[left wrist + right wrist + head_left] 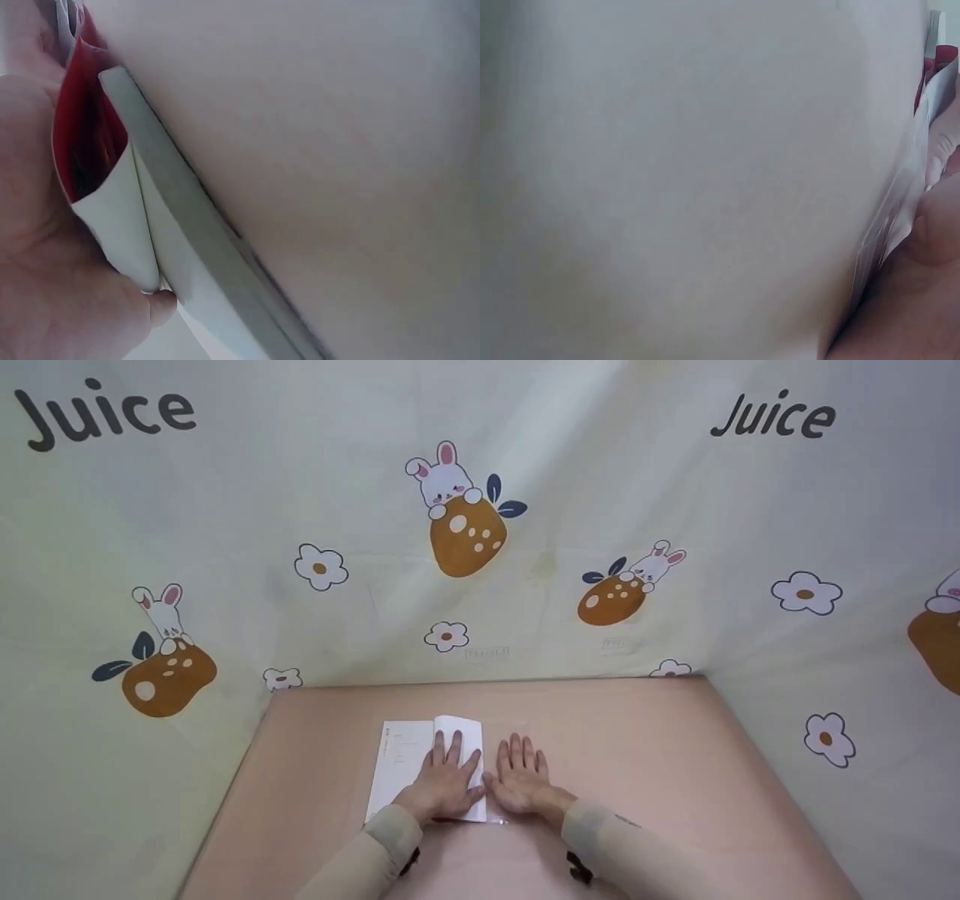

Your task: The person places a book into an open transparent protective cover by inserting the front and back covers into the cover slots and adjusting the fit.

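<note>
White rectangular book point(397, 761) lies under left hand point(446, 780), fingers spread; right hand point(520, 781), straight-fingered, beside it toward right edge of pink bench point(645, 750).

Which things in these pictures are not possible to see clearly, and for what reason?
Head: small print on the white page, too small to read.
Head: part of the white flap, hidden under the left hand.
Left wrist: the bottom of the red fold, lost in shadow.
Right wrist: much of the right hand, cut off by the right edge.
</note>
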The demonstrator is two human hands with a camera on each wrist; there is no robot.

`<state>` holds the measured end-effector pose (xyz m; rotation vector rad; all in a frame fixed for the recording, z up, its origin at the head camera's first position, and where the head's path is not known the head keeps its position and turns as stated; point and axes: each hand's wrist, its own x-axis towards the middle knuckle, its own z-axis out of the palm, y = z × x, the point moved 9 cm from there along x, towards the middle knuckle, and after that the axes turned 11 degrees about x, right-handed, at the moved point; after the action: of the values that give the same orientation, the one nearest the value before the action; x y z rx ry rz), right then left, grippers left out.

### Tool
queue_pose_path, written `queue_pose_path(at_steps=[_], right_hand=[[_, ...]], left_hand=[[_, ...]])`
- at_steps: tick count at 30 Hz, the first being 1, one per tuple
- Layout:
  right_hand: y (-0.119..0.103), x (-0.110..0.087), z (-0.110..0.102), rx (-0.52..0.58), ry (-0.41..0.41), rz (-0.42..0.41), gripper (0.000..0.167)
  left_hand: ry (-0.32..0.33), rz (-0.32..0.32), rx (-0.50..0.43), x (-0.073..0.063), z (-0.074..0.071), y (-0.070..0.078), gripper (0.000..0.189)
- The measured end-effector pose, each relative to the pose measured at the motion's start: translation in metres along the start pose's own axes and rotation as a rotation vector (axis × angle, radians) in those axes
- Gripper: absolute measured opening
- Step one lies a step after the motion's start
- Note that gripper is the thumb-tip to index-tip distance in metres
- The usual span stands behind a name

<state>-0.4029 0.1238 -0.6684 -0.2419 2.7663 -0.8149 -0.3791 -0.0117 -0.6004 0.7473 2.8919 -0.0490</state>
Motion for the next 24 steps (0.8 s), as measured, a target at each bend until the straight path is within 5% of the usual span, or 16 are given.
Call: queue_pose_path(at_steps=[16,24], right_hand=[[-0.003,-0.002,-0.003,-0.022,-0.003,0.010,0.089],[-0.010,-0.010,-0.009,0.000,-0.029,0.011,0.104]], left_hand=[[-0.160,0.089,-0.190,-0.003,-0.003,-0.003,0.100],[-0.200,0.057,-0.218,-0.006,0.001,-0.008,0.115]])
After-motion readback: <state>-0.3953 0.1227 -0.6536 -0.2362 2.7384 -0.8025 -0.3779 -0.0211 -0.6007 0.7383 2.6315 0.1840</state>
